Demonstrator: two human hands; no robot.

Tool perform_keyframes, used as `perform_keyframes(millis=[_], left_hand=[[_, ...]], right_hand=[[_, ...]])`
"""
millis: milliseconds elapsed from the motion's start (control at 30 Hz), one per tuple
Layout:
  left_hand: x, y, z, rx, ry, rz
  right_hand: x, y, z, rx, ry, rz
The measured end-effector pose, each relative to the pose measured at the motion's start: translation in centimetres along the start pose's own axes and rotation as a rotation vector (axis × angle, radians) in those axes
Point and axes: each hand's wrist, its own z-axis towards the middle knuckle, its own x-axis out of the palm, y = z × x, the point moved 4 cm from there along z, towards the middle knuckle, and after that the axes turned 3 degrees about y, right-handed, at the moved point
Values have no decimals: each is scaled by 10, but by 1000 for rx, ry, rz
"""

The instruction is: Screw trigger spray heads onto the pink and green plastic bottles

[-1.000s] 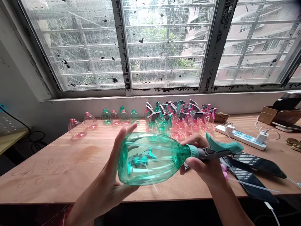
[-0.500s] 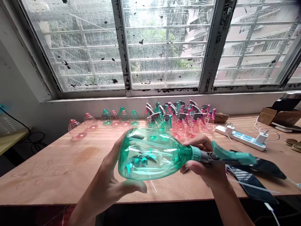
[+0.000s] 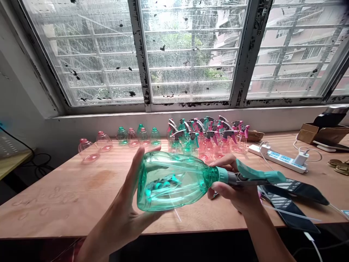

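Observation:
A clear green spray bottle (image 3: 174, 182) lies on its side in the air above the table, its base to the left. Its turquoise and grey trigger head (image 3: 231, 177) points right. Around the base end is my left hand (image 3: 124, 211), fingers at the far side and thumb along the underside. My right hand (image 3: 237, 196) grips the bottle by the neck and collar, with the thumb in front and fingers behind. Through the green plastic, small dark and turquoise shapes show, too unclear to name.
Several finished pink and green spray bottles (image 3: 207, 145) stand at the back. Several headless bottles (image 3: 105, 142) stand further left. On the right are a power strip (image 3: 278, 159), two phones (image 3: 286, 211), a cardboard box (image 3: 313, 134) and thin clear tubes.
The bottle has shifted a little left and turned slightly in my hands. My left thumb has slid further under it, and its tip is now hidden.

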Motion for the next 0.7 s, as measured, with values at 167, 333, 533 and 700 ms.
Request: perform_keyframes(millis=[167,333,533,700], left_hand=[[2,-9,9,16,49,-108],[-2,-10,7,153,29,83],[4,-5,7,149,25,-26],[0,-7,9,117,60,39]], right_hand=[[2,-3,3,-75,76,-12],[1,-10,6,-60,134,70],[2,-10,5,-36,132,45],[2,-9,6,-37,130,54]])
